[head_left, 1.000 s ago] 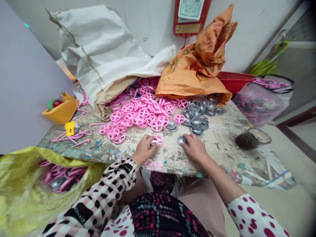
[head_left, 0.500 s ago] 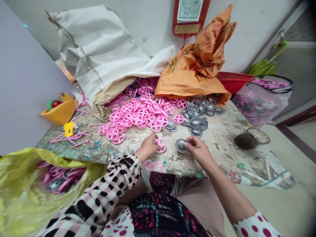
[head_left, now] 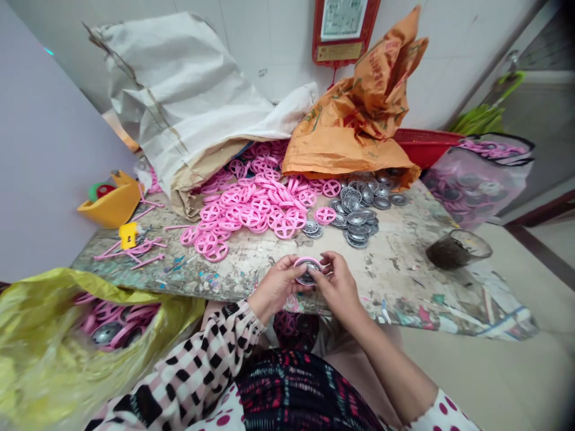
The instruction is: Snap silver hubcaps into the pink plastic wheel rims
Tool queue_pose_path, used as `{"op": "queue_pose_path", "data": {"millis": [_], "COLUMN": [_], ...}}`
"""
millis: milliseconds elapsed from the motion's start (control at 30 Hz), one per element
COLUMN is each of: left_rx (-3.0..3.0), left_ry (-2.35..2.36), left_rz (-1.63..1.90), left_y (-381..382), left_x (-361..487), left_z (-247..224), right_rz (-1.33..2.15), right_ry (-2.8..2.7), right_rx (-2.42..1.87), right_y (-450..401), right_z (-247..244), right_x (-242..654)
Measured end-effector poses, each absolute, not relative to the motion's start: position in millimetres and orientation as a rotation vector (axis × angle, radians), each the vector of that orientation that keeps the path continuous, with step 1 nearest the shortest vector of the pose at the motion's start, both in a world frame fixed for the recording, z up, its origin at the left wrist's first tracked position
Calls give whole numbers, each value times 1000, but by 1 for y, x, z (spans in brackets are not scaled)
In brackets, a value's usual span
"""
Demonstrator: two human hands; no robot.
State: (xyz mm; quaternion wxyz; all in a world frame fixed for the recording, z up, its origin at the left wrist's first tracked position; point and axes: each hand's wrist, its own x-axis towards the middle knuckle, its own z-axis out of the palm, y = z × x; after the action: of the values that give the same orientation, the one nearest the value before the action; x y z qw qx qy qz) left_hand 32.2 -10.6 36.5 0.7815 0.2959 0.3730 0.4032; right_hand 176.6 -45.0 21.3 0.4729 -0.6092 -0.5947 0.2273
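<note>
Near the front edge of the worn table point(head_left: 390, 275), my left hand point(head_left: 276, 284) and my right hand point(head_left: 339, 284) meet around one small wheel. A grey hubcap disc point(head_left: 309, 274) sits inside a pink wheel ring point(head_left: 300, 261), and both thumbs press on the disc's face. My left fingers grip the ring's left side; my right fingers curl around the right side. Beyond my hands lies a heap of pink spoked wheel rings point(head_left: 251, 206). Grey hubcap discs point(head_left: 358, 220) are piled to the right of it.
A white sack point(head_left: 179, 78) and an orange sack point(head_left: 345, 143) lie behind the heaps. At right stands a dark glass point(head_left: 458, 250). A yellow bag point(head_left: 40, 341) of wheels hangs at lower left. Pink rods point(head_left: 146, 262) and a yellow scoop point(head_left: 112, 203) lie left.
My hands have come together from apart. The grey disc from my right hand now lies in the pink ring that my left hand held.
</note>
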Motion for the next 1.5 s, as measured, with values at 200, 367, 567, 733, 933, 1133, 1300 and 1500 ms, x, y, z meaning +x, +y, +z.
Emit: {"op": "queue_pose_path", "data": {"millis": [200,367,567,733,933,1133,1300,1500], "left_rx": [750,911,1251,1803,2146,2210,2191,2038], "left_ry": [871,938,1066,1487,1765,1719,1508,1591], "left_rz": [934,771,655,872,667,620,685,821], "left_y": [-17,-12,23,64,84,78,73,82], "left_x": [39,30,2,0,14,15,5,10], "left_z": [36,29,26,14,4,4,8,9], "right_rz": [773,883,981,785,391,68,15,-24], "right_ry": [-1438,-1435,-2047,-2320,-2134,-2219,-2324,-2316], "right_rx": [-1474,-1494,-1371,-1414,-1583,-1873,-1901,-1770], "right_y": [-47,-49,-77,-86,-17,54,58,49], "right_z": [25,12,20,24,11,19,11,15], "right_x": [176,180,190,189,212,215,206,212]}}
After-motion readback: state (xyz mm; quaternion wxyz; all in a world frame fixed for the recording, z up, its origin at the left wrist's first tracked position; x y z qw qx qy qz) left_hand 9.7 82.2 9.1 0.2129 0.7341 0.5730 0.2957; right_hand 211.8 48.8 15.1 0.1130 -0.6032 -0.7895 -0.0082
